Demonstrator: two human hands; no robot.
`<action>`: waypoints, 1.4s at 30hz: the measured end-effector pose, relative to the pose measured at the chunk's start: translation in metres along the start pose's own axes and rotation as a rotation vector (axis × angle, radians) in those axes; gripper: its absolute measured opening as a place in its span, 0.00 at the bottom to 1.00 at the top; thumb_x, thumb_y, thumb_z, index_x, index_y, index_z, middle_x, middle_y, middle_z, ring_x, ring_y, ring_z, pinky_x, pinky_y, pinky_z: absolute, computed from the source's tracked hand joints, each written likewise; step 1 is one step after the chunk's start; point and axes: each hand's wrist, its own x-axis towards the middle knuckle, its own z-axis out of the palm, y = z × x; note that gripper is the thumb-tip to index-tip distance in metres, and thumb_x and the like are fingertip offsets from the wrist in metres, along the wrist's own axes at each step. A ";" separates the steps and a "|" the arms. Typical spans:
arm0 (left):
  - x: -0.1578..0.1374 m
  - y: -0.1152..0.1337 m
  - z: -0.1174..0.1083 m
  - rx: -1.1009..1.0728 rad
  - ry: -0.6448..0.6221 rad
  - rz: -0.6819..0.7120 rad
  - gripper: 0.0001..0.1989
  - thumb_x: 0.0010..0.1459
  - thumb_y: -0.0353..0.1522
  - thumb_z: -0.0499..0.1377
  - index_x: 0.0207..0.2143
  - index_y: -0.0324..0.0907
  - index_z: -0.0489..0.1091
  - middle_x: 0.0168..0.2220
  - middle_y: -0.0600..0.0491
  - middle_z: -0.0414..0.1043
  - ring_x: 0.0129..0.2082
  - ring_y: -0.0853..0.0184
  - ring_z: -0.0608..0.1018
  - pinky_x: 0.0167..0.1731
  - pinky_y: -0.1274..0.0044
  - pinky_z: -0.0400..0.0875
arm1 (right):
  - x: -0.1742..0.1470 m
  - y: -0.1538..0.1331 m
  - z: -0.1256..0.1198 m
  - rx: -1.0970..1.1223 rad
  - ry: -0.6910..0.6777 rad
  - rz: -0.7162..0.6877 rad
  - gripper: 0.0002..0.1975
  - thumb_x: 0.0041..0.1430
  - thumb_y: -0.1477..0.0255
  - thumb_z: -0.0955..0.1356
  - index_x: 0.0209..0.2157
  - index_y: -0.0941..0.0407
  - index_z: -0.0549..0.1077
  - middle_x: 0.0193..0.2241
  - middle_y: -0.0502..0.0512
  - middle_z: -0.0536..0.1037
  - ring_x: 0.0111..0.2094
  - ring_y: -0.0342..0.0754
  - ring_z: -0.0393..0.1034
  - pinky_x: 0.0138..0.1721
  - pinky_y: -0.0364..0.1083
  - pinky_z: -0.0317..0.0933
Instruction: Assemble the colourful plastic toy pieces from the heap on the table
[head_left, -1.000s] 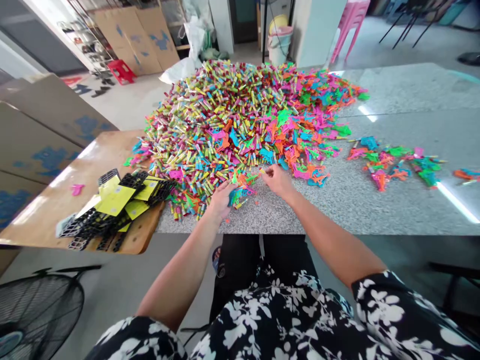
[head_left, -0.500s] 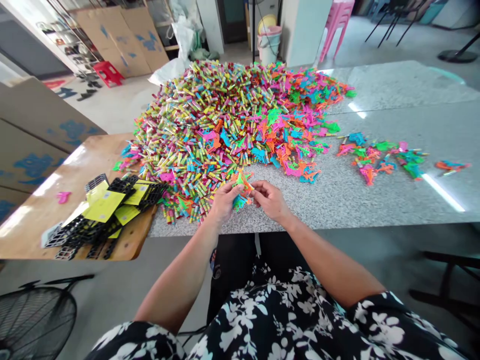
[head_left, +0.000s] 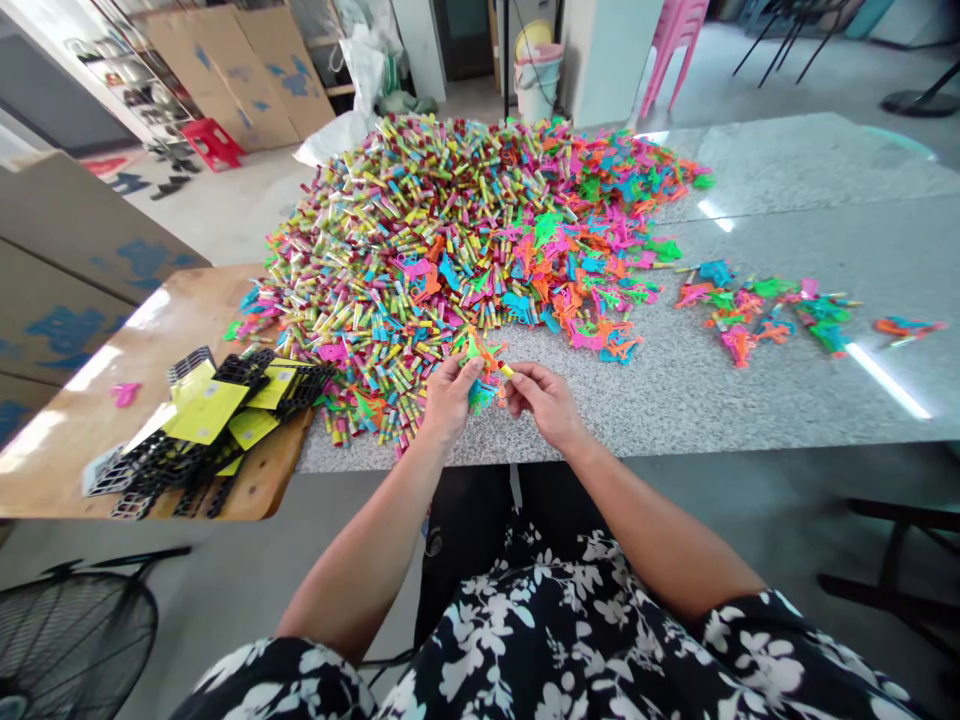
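Note:
My left hand [head_left: 450, 398] is closed on a small bunch of toy plastic guns [head_left: 486, 352] in green, orange and blue, held above the front of the granite table. Opposite it, my right hand [head_left: 546, 400] pinches a small yellow tube [head_left: 507, 370] between thumb and fingers, its end close to the bunch. Behind both hands rises a large heap of small coloured tubes [head_left: 360, 250], yellow, pink and blue with dark red ends. More toy guns [head_left: 559, 290] in orange, pink, green and blue lie at the heap's right side.
On the wooden board [head_left: 45, 440] at left lie black plastic lattice pieces [head_left: 169, 465] with yellow cards [head_left: 208, 412] and one pink toy gun [head_left: 126, 394]. Several loose toy guns [head_left: 772, 310] lie on the granite table [head_left: 675, 400] at right. A black fan [head_left: 75, 640] stands lower left.
A yellow tube now shows in my right fingers, which have drawn slightly right, away from the bunch. My left hand keeps its hold on the toy guns.

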 end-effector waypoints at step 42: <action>-0.016 0.003 -0.038 0.246 -0.004 -0.310 0.26 0.44 0.33 0.79 0.46 0.42 0.77 0.32 0.54 0.80 0.25 0.69 0.77 0.19 0.80 0.66 | 0.116 0.011 -0.012 -1.431 -0.268 -0.110 0.23 0.69 0.71 0.69 0.64 0.54 0.77 0.66 0.63 0.72 0.59 0.59 0.74 0.60 0.52 0.68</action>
